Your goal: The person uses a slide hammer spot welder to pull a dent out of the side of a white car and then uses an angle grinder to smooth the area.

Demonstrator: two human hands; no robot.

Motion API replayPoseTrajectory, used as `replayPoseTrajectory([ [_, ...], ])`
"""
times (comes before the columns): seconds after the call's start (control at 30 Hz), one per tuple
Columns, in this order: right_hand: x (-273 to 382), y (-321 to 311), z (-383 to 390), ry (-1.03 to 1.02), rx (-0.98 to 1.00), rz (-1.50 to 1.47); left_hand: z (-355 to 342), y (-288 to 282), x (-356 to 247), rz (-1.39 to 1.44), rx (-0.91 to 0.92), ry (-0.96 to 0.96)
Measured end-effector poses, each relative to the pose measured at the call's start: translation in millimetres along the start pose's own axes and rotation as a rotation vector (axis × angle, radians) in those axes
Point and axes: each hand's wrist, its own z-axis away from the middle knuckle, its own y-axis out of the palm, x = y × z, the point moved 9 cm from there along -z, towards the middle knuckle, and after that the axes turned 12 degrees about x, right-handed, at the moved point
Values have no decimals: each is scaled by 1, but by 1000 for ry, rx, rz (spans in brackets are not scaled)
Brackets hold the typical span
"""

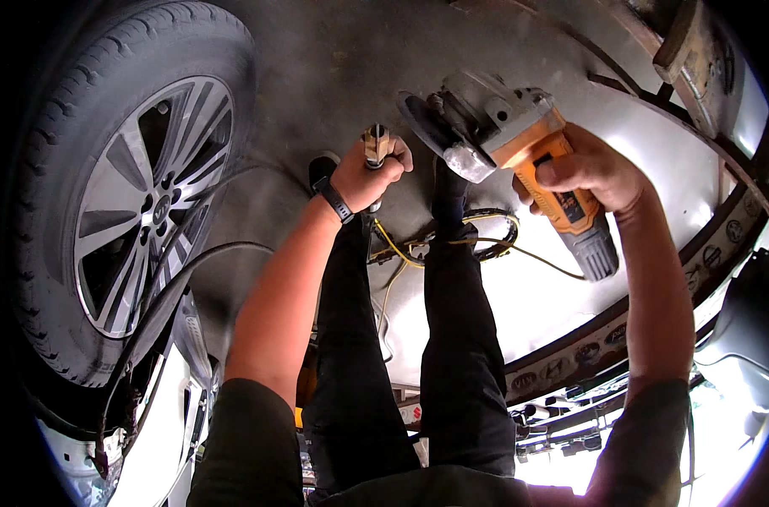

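Observation:
In my right hand (600,173) is an orange and grey angle grinder (519,139), gripped by its body. Its dark disc (422,122) and scuffed metal guard (469,160) point up and left, toward my other hand. My left hand (367,173), with a dark band on the wrist, is closed around a short metal piece with a brass-coloured, nut-like end (376,142). A silvery end of it shows below the fist; its exact kind I cannot make out. The disc and this piece are apart. A thin yellow cord (536,260) runs up to the grinder's tail.
A big tyre on a spoked alloy wheel (152,203) stands close on my left. Dark hoses (224,248) pass in front of it. Coiled cable (494,245) lies on the grey floor (342,59) by my feet. A curved rail with round emblems (587,353) and a rusty frame (684,68) border the right.

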Motion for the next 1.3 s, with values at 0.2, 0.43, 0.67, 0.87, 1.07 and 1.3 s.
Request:
replayPoseTrajectory([
  [0.2, 7, 3, -25, 29, 101, 65, 4, -2, 1, 5, -29, -25],
  [0.43, 5, -4, -40, 77, 124, 62, 2, -2, 10, 13, 38, -128],
  [0.67, 12, -9, -50, 49, 208, 75, -1, 7, 2, -40, 72, -63],
  [0.87, 24, -16, -51, 98, 185, 179, -3, 5, 9, 5, 94, -81],
  [1.07, 27, -14, -52, 86, 226, 182, -5, 2, 16, 52, 64, -95],
  [1.3, 33, -18, -50, 78, 203, 254, -7, 6, 11, 50, 90, -87],
])
